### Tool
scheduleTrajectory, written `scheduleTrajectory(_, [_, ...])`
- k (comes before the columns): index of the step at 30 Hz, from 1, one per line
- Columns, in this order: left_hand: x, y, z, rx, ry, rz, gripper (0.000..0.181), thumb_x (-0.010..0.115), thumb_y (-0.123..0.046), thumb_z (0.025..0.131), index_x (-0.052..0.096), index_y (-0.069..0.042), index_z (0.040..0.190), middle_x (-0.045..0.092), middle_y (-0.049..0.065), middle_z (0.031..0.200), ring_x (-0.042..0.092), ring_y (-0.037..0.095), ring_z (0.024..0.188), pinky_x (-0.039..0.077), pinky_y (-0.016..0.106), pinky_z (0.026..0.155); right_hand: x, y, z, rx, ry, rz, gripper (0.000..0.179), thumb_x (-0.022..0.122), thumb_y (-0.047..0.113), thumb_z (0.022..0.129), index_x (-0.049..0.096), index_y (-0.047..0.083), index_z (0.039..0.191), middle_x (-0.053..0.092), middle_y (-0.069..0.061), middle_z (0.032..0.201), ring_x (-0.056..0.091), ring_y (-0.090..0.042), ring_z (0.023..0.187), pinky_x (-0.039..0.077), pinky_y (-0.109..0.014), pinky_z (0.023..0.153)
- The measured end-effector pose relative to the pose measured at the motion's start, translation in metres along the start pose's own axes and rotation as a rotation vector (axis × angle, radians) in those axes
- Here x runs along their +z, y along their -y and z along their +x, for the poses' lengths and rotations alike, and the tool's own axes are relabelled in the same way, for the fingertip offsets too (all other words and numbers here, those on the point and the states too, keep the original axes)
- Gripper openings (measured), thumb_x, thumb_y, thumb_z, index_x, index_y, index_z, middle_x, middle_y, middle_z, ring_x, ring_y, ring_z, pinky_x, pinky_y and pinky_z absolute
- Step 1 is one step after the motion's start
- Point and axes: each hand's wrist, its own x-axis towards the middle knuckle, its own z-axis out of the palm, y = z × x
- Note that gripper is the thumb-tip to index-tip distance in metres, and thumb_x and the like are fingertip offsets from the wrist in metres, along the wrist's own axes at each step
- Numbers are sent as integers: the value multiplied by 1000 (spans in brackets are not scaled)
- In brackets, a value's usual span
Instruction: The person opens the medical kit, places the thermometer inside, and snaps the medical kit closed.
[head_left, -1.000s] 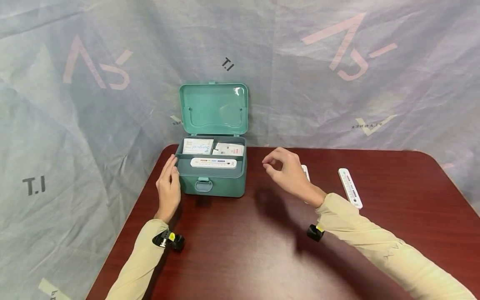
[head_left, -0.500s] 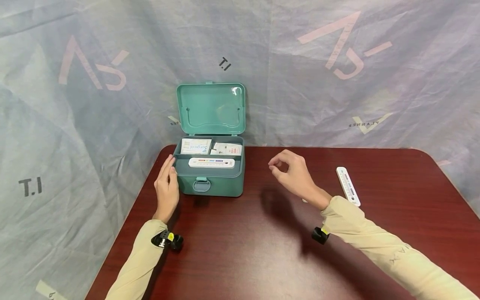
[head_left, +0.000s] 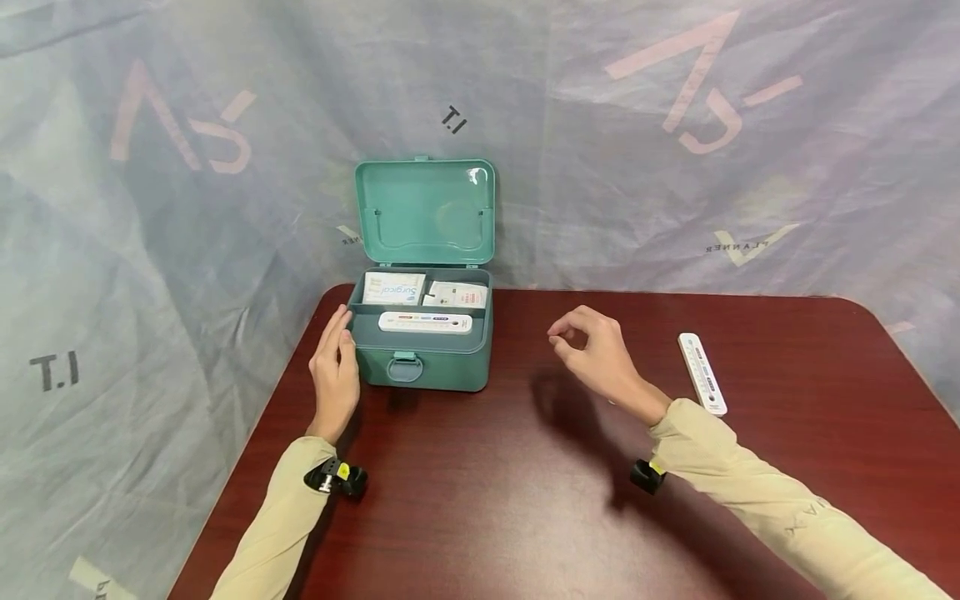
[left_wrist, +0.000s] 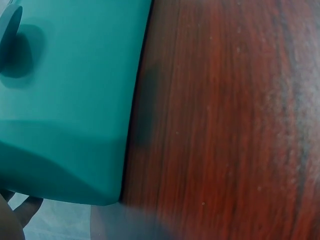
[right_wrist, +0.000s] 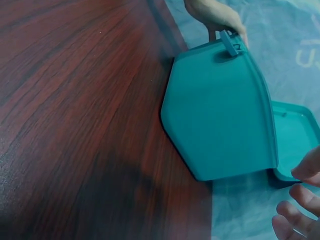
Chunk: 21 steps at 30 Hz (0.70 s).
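Observation:
A teal case stands at the back of the table with its lid raised. My left hand rests against the case's left side, fingers straight. Across the front of the case's tray lies a white thermometer strip with coloured marks. Behind it, in two compartments, sit a packet marked "Surgical" and another white packet. Right of the case, my right hand hovers over the table with loosely curled fingers and nothing in them. In the right wrist view, thumb and fingers are apart.
A second thermometer strip lies on the dark red table, right of my right hand. A tiny white edge shows under that hand's wrist; the rest is hidden. A grey printed sheet hangs behind the table.
My right hand has drifted a little right, away from the case, covering most of a white strip that showed beside it earlier. The left hand stays at the case's side.

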Motion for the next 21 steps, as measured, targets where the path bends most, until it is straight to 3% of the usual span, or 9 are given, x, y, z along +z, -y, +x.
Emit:
scheduleTrajectory(10, [2,0,1,18,0,15,35,43,-12,101,56,-5,132,48,-4,140,42,12,129,33,25,104,4,-12,-4,25,10,7,14,68,-2,77,70,12,79,63,2,77,57,-11,69,45,-33,59])
scheduleTrajectory(21, [2,1,1,25,-12,12,34,44,-11,100,58,-4,130,50,2,139,43,18,129,32,28,106,4,-28,-14,91,2,-25,14,69,-3,77,70,8,85,65,-3,81,56,-24,71,41,-33,63])
